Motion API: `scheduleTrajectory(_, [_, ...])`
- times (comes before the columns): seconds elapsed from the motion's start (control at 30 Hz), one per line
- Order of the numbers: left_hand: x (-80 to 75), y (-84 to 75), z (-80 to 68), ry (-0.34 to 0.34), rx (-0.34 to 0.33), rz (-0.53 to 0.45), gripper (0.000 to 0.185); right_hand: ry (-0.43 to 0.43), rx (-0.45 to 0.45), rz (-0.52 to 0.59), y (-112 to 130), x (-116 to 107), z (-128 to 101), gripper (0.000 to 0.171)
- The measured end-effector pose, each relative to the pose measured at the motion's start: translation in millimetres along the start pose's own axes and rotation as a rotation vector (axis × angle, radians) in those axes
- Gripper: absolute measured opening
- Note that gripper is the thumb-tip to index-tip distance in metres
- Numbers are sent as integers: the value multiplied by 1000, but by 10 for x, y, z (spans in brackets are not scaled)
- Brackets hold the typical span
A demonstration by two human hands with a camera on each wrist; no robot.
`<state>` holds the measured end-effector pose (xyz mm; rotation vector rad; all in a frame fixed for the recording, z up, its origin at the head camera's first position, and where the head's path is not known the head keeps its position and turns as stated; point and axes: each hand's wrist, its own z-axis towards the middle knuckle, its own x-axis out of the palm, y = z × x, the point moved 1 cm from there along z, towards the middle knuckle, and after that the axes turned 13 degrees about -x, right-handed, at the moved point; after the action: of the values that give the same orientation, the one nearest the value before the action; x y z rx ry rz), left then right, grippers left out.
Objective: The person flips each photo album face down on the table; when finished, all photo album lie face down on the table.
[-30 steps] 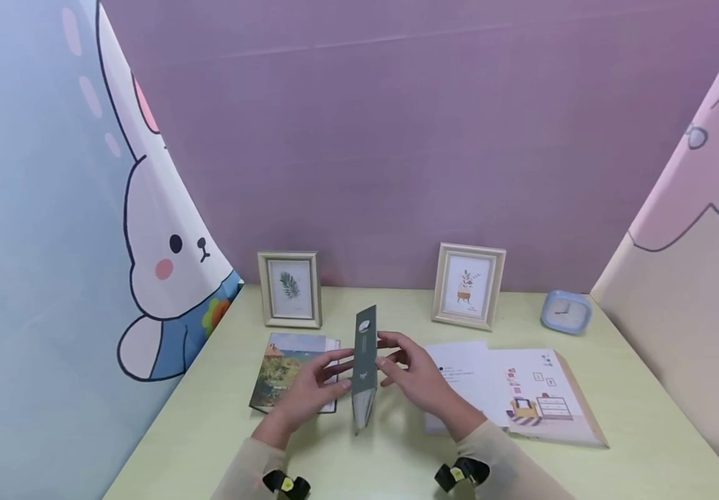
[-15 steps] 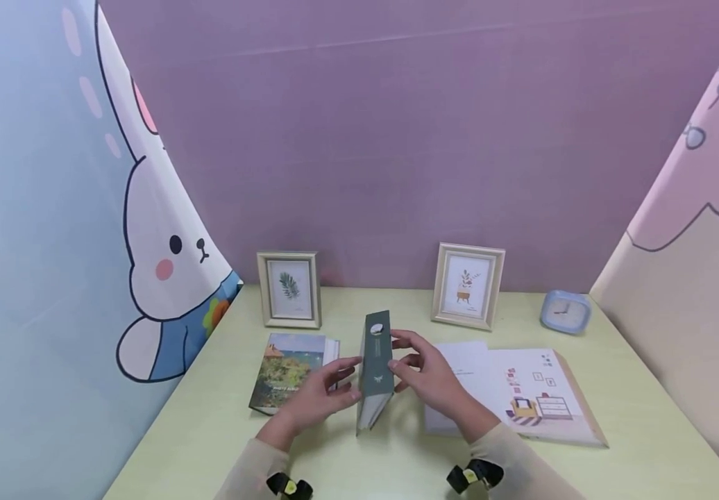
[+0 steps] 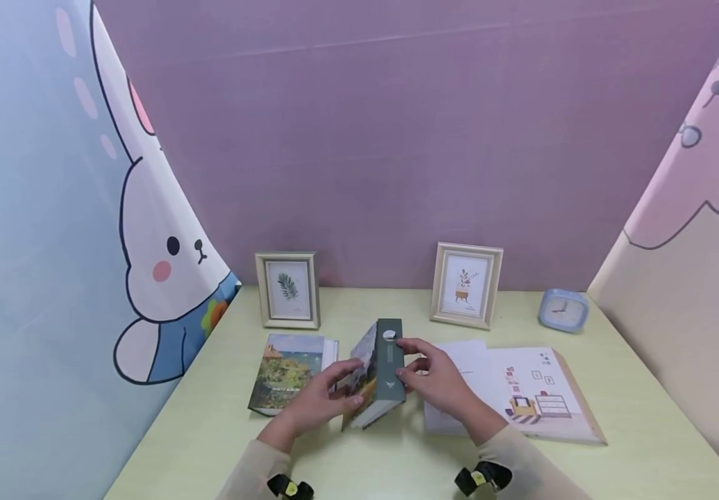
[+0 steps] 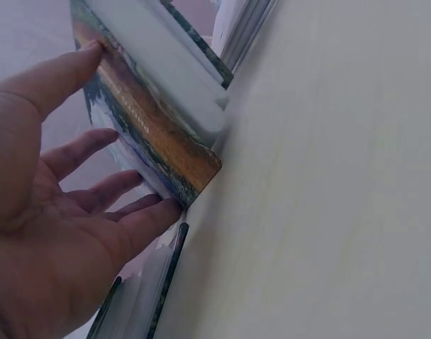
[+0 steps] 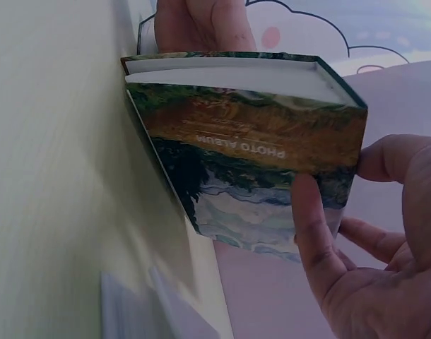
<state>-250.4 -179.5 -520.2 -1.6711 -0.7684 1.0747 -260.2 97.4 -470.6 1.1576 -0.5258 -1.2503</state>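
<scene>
both hands meet at table (image 3: 391,465) centre around a green-spined photo album (image 3: 379,371), standing on its lower edge and tipped so the painted cover faces left. the left hand (image 3: 318,399) lies flat-fingered against that cover as a prop — no clench — while the right hand (image 3: 441,378) pinches the spine's far edge, steering the lean. a second album (image 3: 284,371) lies at ten o'clock, an open book (image 3: 522,396) at three, two frames (image 3: 287,288) and a clock (image 3: 562,310) beyond. half a second ago it stood upright, spine-on.
</scene>
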Motion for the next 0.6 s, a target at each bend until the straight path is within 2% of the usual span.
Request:
scheduleTrajectory(0.27, [17,-5,2,0,9,56,73,-4,38,-115,-59,-80,-7,56])
scheduleTrajectory(0.6, [44,-20,10,12,25,82,73,-3,75,-135,-60,-117,-24,57])
